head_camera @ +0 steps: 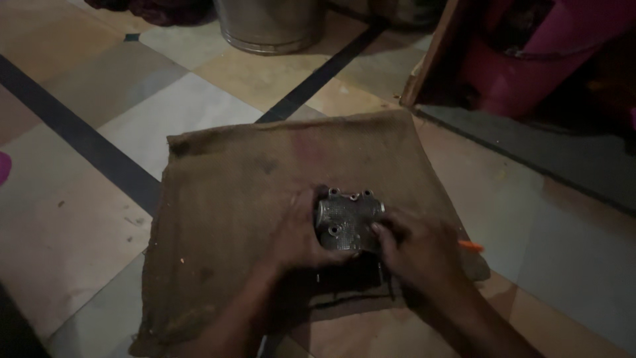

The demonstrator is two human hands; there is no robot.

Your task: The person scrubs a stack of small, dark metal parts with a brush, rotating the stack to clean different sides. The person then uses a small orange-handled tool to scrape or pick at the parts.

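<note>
1. The left hand (301, 232) is closed around the left side of a grey metal casting (348, 219), fingers wrapped under and against its flank.
2. The right hand (414, 248) grips the casting's right lower edge with curled fingers; an orange tip (472, 246) shows just past this hand, but whether the hand holds it cannot be told.
3. The casting sits on a brown burlap sack (232, 219), right of the sack's middle and towards its near edge. In my judgement the sack serves as padding between the metal and the tiled floor (79, 219), and the two-sided grip steadies the part.
4. The casting is a blocky, dull silver piece with a rough, pebbled surface. Short round bosses with holes stand along its top edge, and another round hole shows on its front face. Lighting is dim; finer detail is not readable.
5. A metal bucket (270, 26) stands on the floor well beyond the sack. A pink container (530, 73) sits at upper right, beside a wooden board (430, 59).
</note>
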